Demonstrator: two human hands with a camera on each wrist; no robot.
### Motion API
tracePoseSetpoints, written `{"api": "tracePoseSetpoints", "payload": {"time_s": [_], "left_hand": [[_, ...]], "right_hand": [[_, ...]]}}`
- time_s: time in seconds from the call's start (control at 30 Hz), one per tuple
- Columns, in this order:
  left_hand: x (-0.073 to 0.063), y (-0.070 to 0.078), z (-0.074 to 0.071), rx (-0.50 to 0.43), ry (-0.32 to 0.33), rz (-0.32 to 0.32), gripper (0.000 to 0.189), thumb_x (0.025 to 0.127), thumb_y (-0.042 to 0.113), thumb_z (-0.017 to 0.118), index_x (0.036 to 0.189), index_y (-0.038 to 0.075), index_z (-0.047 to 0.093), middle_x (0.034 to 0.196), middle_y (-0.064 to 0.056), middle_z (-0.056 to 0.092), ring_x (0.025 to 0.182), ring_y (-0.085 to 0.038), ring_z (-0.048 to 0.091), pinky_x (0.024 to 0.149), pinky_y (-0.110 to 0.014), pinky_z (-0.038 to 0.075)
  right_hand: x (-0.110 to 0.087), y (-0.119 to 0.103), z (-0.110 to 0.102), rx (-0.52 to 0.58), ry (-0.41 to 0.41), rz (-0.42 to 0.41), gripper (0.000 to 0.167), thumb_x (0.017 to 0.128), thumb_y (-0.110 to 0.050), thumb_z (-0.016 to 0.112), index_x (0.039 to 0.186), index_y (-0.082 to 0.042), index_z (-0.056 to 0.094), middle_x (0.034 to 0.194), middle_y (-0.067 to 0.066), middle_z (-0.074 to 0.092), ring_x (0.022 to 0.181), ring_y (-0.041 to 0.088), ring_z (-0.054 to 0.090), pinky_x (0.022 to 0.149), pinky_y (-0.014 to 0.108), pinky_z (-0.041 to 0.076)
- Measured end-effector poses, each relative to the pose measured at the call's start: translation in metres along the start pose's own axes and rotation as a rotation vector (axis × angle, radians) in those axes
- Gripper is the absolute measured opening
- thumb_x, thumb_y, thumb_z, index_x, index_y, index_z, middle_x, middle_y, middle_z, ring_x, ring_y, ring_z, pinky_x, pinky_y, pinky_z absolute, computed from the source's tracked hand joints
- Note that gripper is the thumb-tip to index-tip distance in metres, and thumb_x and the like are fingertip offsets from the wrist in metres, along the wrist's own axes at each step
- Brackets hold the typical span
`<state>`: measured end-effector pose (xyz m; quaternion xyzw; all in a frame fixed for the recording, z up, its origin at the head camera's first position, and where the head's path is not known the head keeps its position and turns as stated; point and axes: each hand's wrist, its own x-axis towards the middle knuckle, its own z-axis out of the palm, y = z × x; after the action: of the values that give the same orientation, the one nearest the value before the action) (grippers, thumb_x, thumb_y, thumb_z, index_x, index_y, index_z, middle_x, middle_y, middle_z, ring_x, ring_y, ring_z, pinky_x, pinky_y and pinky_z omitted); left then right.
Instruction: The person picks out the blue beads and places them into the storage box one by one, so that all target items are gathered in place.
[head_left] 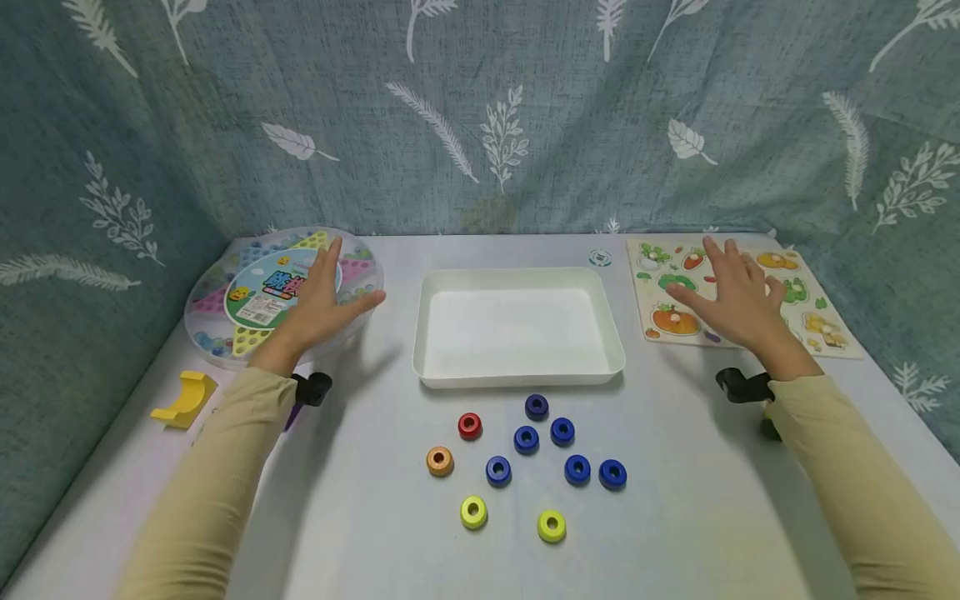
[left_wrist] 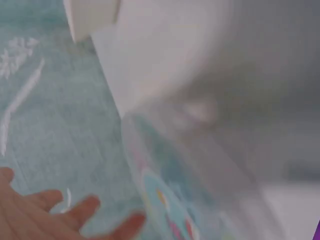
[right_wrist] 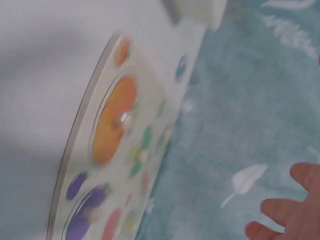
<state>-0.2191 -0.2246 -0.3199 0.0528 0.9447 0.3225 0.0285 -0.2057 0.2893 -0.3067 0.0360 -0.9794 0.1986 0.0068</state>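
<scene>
My left hand [head_left: 318,302] is held above a round clear case [head_left: 212,340] of a board game, fingers spread and nothing in them. Over a wooden vegetable puzzle board [head_left: 813,337] hovers my right hand [head_left: 746,304], its fingers also extended and holding nothing. A white rectangular tray [head_left: 517,379] stands between the hands with nothing in it. In front of it lie several blue rings [head_left: 527,440], a red ring [head_left: 470,427], an orange ring [head_left: 439,461] and two yellow rings [head_left: 551,527]. The wrist views show spread fingers, with the case and puzzle board [right_wrist: 112,175] blurred.
A curved yellow block [head_left: 185,400] lies at the left beside my forearm. A small purple item [head_left: 293,415] is partly hidden by the left sleeve. Leaf-patterned green cloth [head_left: 480,125] hangs behind and along the sides of the white table [head_left: 390,533].
</scene>
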Motion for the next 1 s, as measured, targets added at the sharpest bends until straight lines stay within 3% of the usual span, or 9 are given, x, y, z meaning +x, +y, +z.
{"api": "tracePoseSetpoints", "payload": {"time_s": [0.1, 0.2, 0.27, 0.37, 0.53, 0.63, 0.8, 0.87, 1.0], "left_hand": [[0.000, 0.006, 0.011, -0.177, -0.015, 0.060, 0.102, 0.086, 0.047, 0.063, 0.149, 0.033, -0.016, 0.156, -0.013, -0.013, 0.139, -0.044, 0.005, 0.099, -0.071, 0.016], [0.000, 0.011, 0.022, -0.313, -0.054, 0.089, 0.102, 0.087, 0.037, 0.066, 0.149, 0.035, -0.015, 0.156, -0.017, -0.003, 0.128, -0.048, 0.033, 0.094, -0.063, 0.036], [0.000, 0.013, 0.030, -0.382, -0.097, 0.089, 0.101, 0.088, 0.033, 0.066, 0.148, 0.037, -0.015, 0.155, -0.020, 0.003, 0.117, -0.047, 0.047, 0.084, -0.056, 0.047], [0.001, 0.015, 0.041, -0.431, -0.167, 0.064, 0.099, 0.090, 0.033, 0.064, 0.147, 0.039, -0.016, 0.153, -0.023, 0.009, 0.108, -0.044, 0.053, 0.071, -0.048, 0.053], [0.003, 0.016, 0.058, -0.464, -0.257, 0.007, 0.097, 0.090, 0.034, 0.063, 0.149, 0.037, -0.014, 0.155, -0.019, 0.008, 0.100, -0.040, 0.055, 0.063, -0.038, 0.054], [0.004, 0.015, 0.066, -0.476, -0.293, -0.019, 0.095, 0.091, 0.033, 0.062, 0.150, 0.035, -0.011, 0.156, -0.016, 0.005, 0.110, -0.040, 0.051, 0.062, -0.035, 0.052], [0.008, 0.011, 0.077, -0.471, -0.312, -0.013, 0.089, 0.093, 0.027, 0.059, 0.152, 0.029, -0.008, 0.157, -0.016, 0.003, 0.131, -0.046, 0.031, 0.080, -0.043, 0.049], [0.009, 0.008, 0.078, -0.476, -0.306, -0.010, 0.087, 0.094, 0.024, 0.058, 0.152, 0.027, -0.007, 0.157, -0.015, 0.003, 0.132, -0.047, 0.029, 0.090, -0.050, 0.043], [0.010, 0.006, 0.078, -0.500, -0.295, 0.005, 0.085, 0.094, 0.018, 0.057, 0.153, 0.023, -0.004, 0.157, -0.014, 0.005, 0.132, -0.048, 0.027, 0.096, -0.055, 0.037]], "right_hand": [[-0.013, -0.010, 0.000, 0.037, 0.078, -0.048, 0.093, 0.088, -0.059, 0.050, 0.153, -0.012, 0.003, 0.151, 0.029, 0.013, 0.130, 0.056, 0.011, 0.090, 0.075, 0.007], [-0.030, -0.018, 0.006, 0.108, 0.142, -0.129, 0.088, 0.089, -0.048, 0.058, 0.152, -0.006, 0.013, 0.136, 0.032, 0.035, 0.117, 0.054, 0.032, 0.086, 0.071, 0.021], [-0.044, -0.023, 0.012, 0.160, 0.139, -0.166, 0.084, 0.089, -0.041, 0.060, 0.150, -0.002, 0.017, 0.124, 0.031, 0.043, 0.105, 0.048, 0.041, 0.080, 0.061, 0.031], [-0.066, -0.028, 0.023, 0.232, 0.100, -0.180, 0.080, 0.090, -0.033, 0.064, 0.149, 0.000, 0.020, 0.111, 0.025, 0.048, 0.089, 0.034, 0.046, 0.073, 0.045, 0.038], [-0.100, -0.034, 0.044, 0.318, 0.021, -0.134, 0.072, 0.088, -0.027, 0.068, 0.145, -0.004, 0.029, 0.093, 0.011, 0.049, 0.074, 0.018, 0.043, 0.059, 0.027, 0.037], [-0.115, -0.035, 0.057, 0.380, -0.025, -0.131, 0.066, 0.086, -0.022, 0.070, 0.140, -0.005, 0.034, 0.085, 0.006, 0.048, 0.067, 0.013, 0.043, 0.054, 0.023, 0.036], [-0.127, -0.038, 0.075, 0.481, -0.131, -0.158, 0.059, 0.083, -0.015, 0.073, 0.131, -0.002, 0.041, 0.079, 0.003, 0.049, 0.062, 0.009, 0.044, 0.052, 0.023, 0.039], [-0.128, -0.039, 0.081, 0.513, -0.171, -0.176, 0.058, 0.081, -0.014, 0.074, 0.129, -0.001, 0.044, 0.078, 0.004, 0.049, 0.061, 0.008, 0.044, 0.051, 0.023, 0.039], [-0.129, -0.040, 0.089, 0.565, -0.233, -0.186, 0.057, 0.079, -0.012, 0.077, 0.127, -0.001, 0.048, 0.080, 0.005, 0.047, 0.060, 0.008, 0.044, 0.049, 0.022, 0.038]]}}
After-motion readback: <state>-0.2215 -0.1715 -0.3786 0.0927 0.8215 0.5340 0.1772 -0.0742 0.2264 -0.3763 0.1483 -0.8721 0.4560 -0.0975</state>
